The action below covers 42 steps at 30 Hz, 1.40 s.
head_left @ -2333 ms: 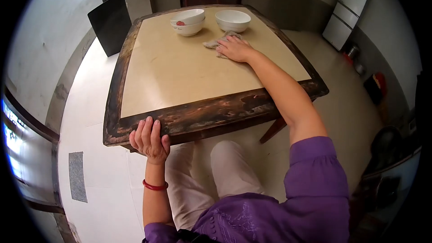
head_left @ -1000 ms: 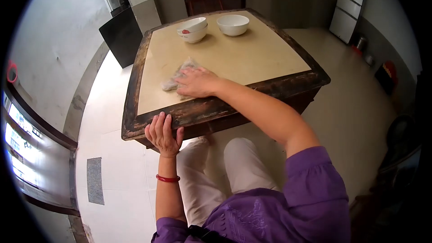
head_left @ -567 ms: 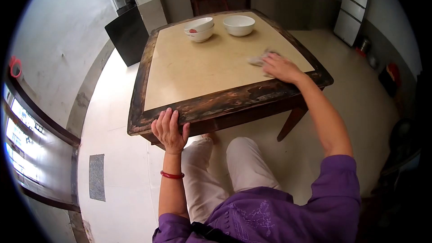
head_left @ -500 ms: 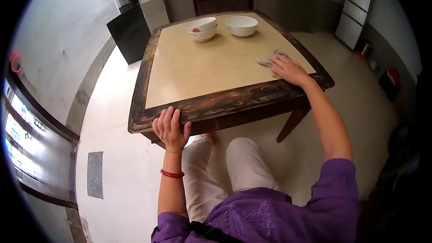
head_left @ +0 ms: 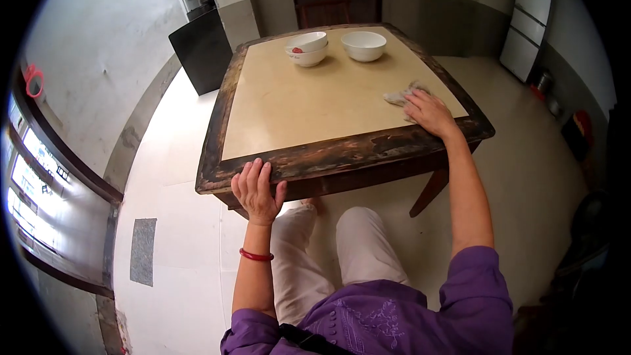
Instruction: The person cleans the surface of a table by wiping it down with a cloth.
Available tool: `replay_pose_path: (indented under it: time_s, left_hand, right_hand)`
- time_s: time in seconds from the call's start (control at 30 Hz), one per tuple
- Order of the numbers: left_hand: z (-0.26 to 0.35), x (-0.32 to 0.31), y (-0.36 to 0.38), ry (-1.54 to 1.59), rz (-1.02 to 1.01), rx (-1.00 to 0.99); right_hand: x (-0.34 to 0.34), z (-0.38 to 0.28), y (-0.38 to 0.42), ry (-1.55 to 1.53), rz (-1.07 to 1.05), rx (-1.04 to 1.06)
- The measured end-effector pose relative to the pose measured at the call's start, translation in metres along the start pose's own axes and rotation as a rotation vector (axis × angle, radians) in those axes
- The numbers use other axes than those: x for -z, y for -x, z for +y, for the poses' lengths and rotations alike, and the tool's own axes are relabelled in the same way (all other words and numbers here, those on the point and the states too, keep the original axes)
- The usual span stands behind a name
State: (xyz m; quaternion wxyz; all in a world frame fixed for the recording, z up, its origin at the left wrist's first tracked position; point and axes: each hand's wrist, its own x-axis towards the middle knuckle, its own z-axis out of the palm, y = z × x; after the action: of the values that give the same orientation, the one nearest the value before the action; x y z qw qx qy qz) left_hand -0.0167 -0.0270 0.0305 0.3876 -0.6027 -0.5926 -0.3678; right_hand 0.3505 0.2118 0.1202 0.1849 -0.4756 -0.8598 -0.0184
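Head view: the left hand (head_left: 256, 192) grips the near edge of the table (head_left: 315, 158). Farther off, the right hand (head_left: 430, 113) presses flat on a cloth (head_left: 398, 97) near the right rim. 3 bowls (head_left: 336, 46) stand beyond; a long sweep could knock them.

Head-worn view, steeply down over table (head_left: 342, 151)
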Motion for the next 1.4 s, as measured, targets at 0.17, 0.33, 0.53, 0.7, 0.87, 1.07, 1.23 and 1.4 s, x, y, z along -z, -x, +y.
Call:
replay_pose_path:
  time_s: [0.17,0.33,0.53,0.7,0.87,1.07,1.23,1.4]
  left_hand:
    - [0.002,0.002,-0.001,-0.001,-0.016,0.0]
    - [0.002,0.003,-0.001,-0.009,-0.026,-0.002]
    - [0.001,-0.002,0.0,-0.022,-0.016,0.004]
    - [0.003,0.002,-0.001,-0.003,-0.052,-0.002]
    - [0.01,0.035,-0.018,0.228,-0.093,0.05]
    - [0.052,0.121,-0.046,1.027,0.125,0.202]
    - [0.086,0.184,-0.053,1.427,0.264,-0.126]
    - [0.125,0.22,-0.069,1.549,0.348,-0.275]
  right_hand:
    - [0.007,-0.004,0.002,0.043,-0.035,0.041]
    - [0.005,-0.009,0.011,0.041,-0.028,0.046]
    - [0.011,-0.014,0.025,0.006,-0.058,0.114]
    - [-0.017,0.052,-0.053,0.299,-0.198,0.14]
    - [-0.019,0.05,-0.081,0.119,-0.031,-0.298]
    - [-0.023,0.045,-0.076,0.298,-0.286,-0.005]
    - [-0.006,-0.012,-0.002,0.12,-0.175,0.183]
    - [0.009,0.002,-0.02,-0.022,-0.323,0.115]
